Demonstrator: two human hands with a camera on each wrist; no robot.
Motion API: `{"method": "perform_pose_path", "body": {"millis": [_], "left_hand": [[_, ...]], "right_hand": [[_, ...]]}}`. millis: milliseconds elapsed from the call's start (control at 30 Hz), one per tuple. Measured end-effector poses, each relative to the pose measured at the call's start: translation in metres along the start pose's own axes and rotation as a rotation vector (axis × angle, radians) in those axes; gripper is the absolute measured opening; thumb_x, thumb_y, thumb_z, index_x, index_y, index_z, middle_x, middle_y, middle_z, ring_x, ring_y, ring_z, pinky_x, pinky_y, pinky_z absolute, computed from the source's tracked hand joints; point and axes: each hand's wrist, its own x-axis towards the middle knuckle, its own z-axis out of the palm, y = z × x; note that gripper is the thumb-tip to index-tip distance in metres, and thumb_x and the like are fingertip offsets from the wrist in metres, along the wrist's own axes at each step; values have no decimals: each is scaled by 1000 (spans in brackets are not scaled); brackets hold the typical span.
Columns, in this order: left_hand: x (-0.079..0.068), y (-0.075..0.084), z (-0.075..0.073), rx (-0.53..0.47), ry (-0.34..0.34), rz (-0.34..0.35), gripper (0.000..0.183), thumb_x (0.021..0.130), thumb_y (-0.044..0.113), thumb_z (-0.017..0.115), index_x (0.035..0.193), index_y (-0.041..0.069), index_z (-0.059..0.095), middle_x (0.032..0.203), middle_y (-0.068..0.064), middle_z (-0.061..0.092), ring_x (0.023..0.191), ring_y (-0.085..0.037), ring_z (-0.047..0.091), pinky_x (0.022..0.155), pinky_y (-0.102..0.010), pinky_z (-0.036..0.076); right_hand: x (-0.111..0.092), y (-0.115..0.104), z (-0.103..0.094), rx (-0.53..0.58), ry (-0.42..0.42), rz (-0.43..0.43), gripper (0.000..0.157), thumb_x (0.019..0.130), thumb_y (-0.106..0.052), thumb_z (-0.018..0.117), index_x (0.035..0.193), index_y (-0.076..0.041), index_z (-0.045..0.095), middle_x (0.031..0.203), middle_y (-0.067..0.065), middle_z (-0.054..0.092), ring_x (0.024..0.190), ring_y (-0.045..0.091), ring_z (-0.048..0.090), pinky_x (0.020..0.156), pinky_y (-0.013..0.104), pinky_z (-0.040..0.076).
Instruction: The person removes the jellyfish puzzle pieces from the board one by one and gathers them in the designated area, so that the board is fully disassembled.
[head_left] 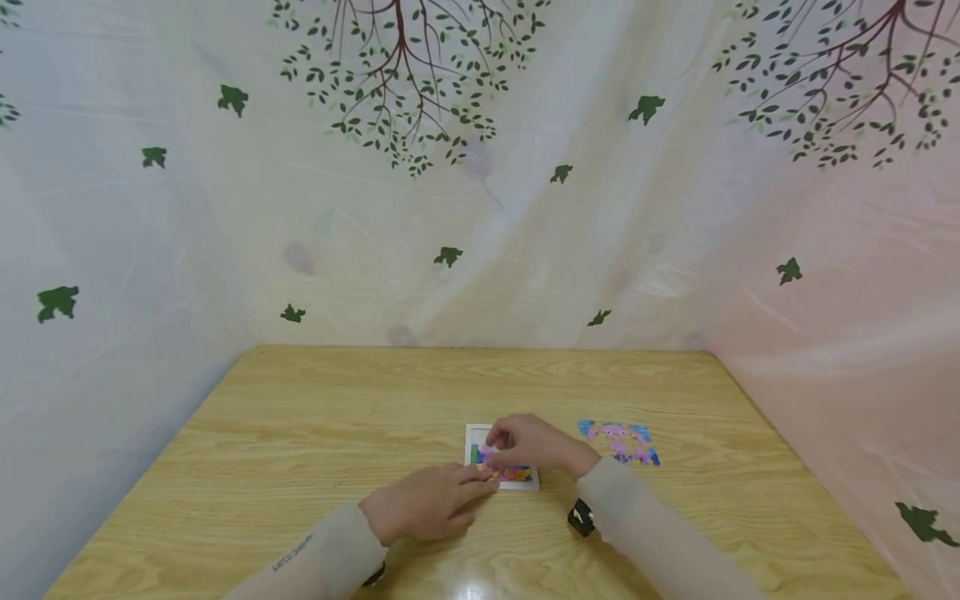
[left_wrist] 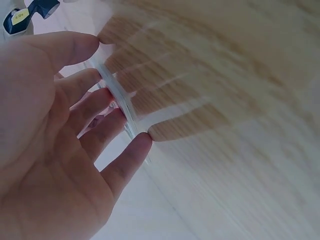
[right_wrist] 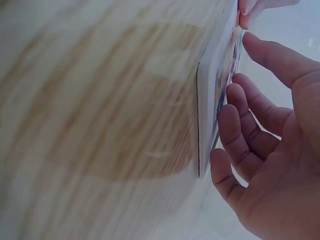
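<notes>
Head view: left hand [head_left: 431,504], fingers extended, at near-left corner of white-bordered picture board [head_left: 519,474], about midway between side edges of table [head_left: 360,400]; right hand [head_left: 534,442], fingers loosely bent, over board; colourful picture [head_left: 617,432], toward right edge; leaf-printed curtain [head_left: 510,275], beyond far edge.

The left forearm [head_left: 318,557] and right forearm [head_left: 660,525], both sleeved, reach forward and slant inward, bringing the 2 hands close together. The left hand [head_left: 427,502] lies palm down, its fingers extended with a gentle bend, their tips just beside the right thumb [right_wrist: 277,57]. The right hand [head_left: 542,443] turns inward, its 4 fingers loosely curved and its thumb set apart from them.
</notes>
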Motion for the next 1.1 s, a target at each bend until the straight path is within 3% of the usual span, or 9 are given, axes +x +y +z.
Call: {"method": "perform_pose_path", "body": {"millis": [533, 800, 1100], "left_hand": [[-1, 1, 2, -72, -26, -43, 62, 104, 40, 59, 159, 18, 41, 161, -3, 41, 145, -24, 42, 118, -39, 36], [-1, 1, 2, -54, -12, -28, 61, 104, 38, 59, 158, 16, 42, 161, -3, 42, 145, -24, 43, 118, -37, 36], [-2, 1, 3, -35, 3, -13, 61, 103, 39, 59, 157, 15, 44, 159, -6, 44, 143, -25, 45, 117, -39, 38]], "right_hand": [[5, -4, 6, 21, 5, 100, 23, 90, -20, 80, 101, -7, 66, 88, -2, 60, 79, 12, 55, 70, 26, 49], [5, -3, 5, 11, 8, 36, 22, 91, -16, 78, 98, -10, 58, 86, -3, 58, 76, 10, 53, 67, 24, 46], [4, 2, 5, 20, 14, -3, 13, 99, -21, 70, 94, -19, 58, 92, -6, 67, 81, 7, 63, 73, 26, 53]]}}
